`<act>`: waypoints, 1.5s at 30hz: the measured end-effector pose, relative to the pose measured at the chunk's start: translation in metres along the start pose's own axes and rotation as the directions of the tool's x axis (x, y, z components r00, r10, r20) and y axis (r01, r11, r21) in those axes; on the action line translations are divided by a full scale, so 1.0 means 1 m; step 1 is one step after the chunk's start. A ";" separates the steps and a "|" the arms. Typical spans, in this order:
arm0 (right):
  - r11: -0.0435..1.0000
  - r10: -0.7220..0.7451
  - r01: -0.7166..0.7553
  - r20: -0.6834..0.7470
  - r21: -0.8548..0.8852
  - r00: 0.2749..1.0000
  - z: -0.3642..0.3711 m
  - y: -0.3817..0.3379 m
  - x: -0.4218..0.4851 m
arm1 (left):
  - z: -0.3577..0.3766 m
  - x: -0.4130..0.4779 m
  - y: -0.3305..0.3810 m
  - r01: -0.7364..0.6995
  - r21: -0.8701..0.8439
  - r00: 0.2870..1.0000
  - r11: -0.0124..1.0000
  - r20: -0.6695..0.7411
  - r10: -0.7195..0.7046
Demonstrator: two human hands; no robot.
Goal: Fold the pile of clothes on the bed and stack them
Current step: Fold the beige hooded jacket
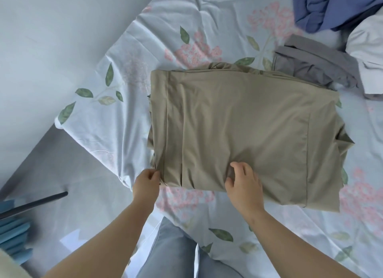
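Pinching tan garment [248,122] are left hand [146,184] and right hand [245,186]; grey garment [315,66] abuts far corner.

Pinches near-left corner of folded khaki garment [244,132] with left hand [146,185]; bunches near edge with right hand [243,186]. Lies flat on floral bed [186,19], touches grey garment [310,68] at far-right corner.
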State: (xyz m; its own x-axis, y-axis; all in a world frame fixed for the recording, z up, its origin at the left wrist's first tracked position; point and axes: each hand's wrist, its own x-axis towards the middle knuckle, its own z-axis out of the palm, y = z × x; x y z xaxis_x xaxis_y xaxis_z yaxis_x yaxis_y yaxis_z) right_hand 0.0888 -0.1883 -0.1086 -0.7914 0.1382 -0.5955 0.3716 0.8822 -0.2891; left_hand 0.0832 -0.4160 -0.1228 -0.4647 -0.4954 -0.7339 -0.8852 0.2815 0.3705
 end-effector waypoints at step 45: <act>0.534 0.606 -0.334 -0.075 0.777 0.792 -0.084 0.197 0.028 | 0.143 -0.040 0.111 -0.611 0.717 0.761 0.336 0.414 0.500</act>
State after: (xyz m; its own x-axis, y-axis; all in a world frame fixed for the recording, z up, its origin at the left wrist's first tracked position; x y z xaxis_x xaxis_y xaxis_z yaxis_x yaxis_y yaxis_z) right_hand 0.0997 0.0272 -0.1195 -0.4382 0.6779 -0.5903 0.8400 0.0752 -0.5373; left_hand 0.0066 -0.2473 -0.1336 -0.7869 0.1039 -0.6082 0.0030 0.9863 0.1646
